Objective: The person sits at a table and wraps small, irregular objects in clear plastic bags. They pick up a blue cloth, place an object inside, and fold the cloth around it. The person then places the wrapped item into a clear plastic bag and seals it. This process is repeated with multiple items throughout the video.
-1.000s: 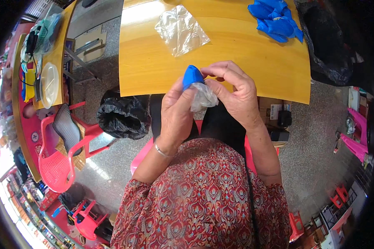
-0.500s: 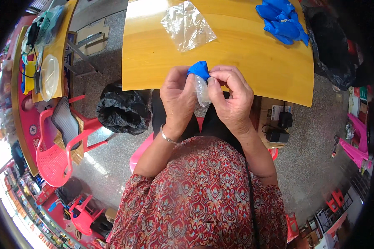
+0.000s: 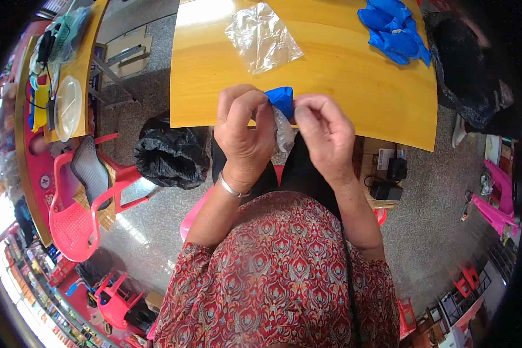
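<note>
On table (image 3: pixel 354 87): one bag (image 3: pixel 263 37), blue heap (image 3: pixel 393 32), uncountable. Over near edge: one blue piece (image 3: pixel 282 101), pinched in left hand (image 3: pixel 243 124), beside half-curled right hand (image 3: pixel 330 130), hold unclear.

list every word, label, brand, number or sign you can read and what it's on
White label on cardboard box: print too small to read.
Round mark on pink panel: too blurred.
Shelf packages, lower left: too small and blurred.
Blue piece, flat clear bag: no text seen.
</note>
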A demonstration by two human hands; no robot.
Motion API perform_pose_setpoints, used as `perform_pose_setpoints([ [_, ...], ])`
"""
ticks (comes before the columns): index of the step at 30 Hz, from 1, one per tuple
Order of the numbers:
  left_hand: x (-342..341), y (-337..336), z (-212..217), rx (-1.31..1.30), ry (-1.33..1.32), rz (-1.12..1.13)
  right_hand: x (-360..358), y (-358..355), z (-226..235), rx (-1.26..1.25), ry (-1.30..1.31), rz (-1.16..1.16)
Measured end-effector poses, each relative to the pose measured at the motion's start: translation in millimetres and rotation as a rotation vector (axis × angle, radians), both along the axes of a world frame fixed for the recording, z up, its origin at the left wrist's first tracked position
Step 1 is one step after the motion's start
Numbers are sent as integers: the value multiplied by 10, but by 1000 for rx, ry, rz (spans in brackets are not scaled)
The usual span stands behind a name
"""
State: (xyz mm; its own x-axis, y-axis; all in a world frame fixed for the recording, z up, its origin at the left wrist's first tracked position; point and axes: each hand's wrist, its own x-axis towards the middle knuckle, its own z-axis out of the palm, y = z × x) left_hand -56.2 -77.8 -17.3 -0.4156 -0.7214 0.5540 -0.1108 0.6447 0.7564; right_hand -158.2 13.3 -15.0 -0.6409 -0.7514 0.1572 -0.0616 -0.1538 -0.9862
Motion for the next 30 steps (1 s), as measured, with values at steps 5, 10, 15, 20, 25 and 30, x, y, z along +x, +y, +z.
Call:
perform_pose_setpoints([
  [5,40,31,58,38,-11,-57,-221,-119,107,-15,157,69],
  [10,10,8,49,17,34,-19,-153,-97,49,-15,-200,89],
  [15,-74,29,11,190,23,9,-42,-112,82,-39,-269,23],
  [20,-33,31,19,315,34,-34,-86,-72,-5,-20,-141,24],
  [25,-20,51,-19,338,121,-5,3,-6,-52,-53,-11,58],
  [30,-61,119,-14,429,168,54,42,-49,18,9,33,26],
])
